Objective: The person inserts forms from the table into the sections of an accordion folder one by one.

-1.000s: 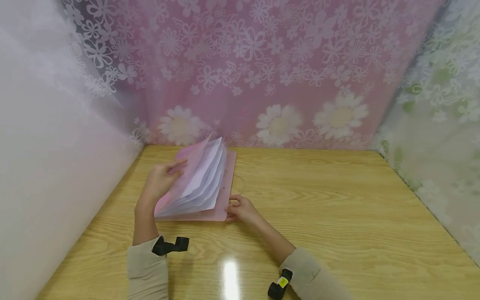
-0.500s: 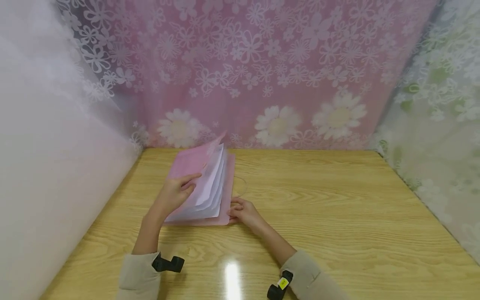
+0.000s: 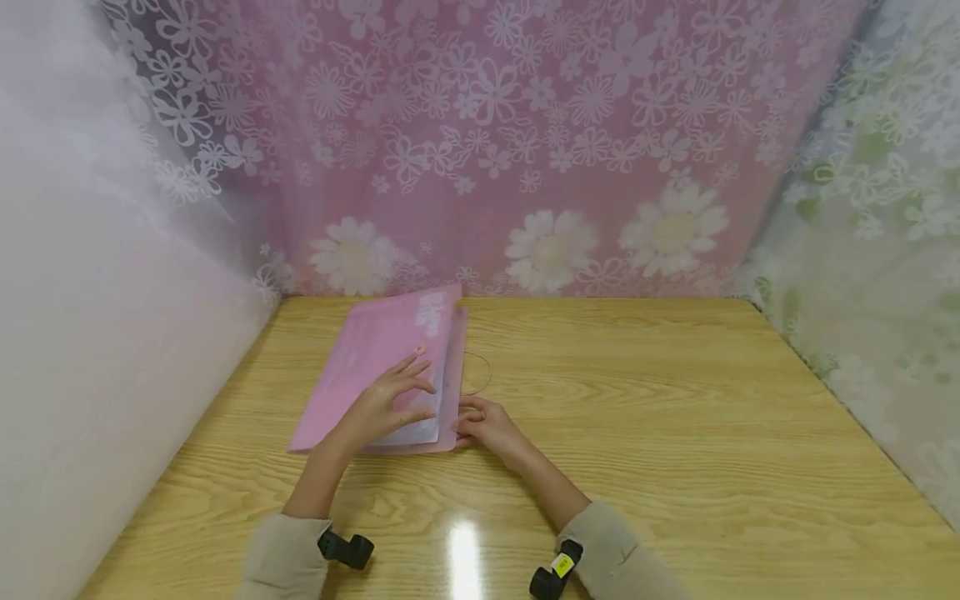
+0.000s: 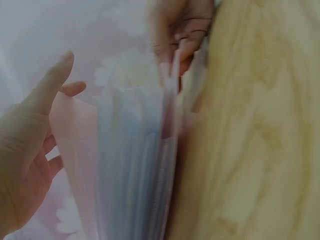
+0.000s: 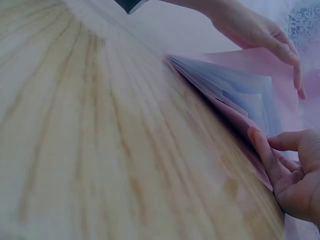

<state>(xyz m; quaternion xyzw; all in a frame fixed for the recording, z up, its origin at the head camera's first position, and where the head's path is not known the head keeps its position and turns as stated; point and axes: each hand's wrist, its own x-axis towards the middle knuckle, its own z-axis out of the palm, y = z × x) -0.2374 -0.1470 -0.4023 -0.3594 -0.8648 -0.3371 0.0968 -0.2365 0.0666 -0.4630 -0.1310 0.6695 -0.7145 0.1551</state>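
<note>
A pink folder (image 3: 360,350) with white pages inside lies at the back left of the table, its front cover partly lowered over the pages. My left hand (image 3: 375,410) is on the cover's right part, fingers spread and nearly straight. The left wrist view shows that hand's thumb raised beside the cover's edge. At the lower right corner, my right hand (image 3: 487,427) pinches the back cover's edge between thumb and fingers. In the right wrist view, the pages (image 5: 240,95) fan out between the two covers. A thin looped cord (image 3: 491,373) sticks out from the folder's right side.
The wood-grain table (image 3: 637,417) extends to the right and front. A pink flowered curtain (image 3: 480,167) hangs along its back edge. Pale sheets (image 3: 112,292) stand at the left and right sides.
My left hand has moved right, and the front cover has swung right and down over the pages. The right hand has stayed at the lower right corner.
</note>
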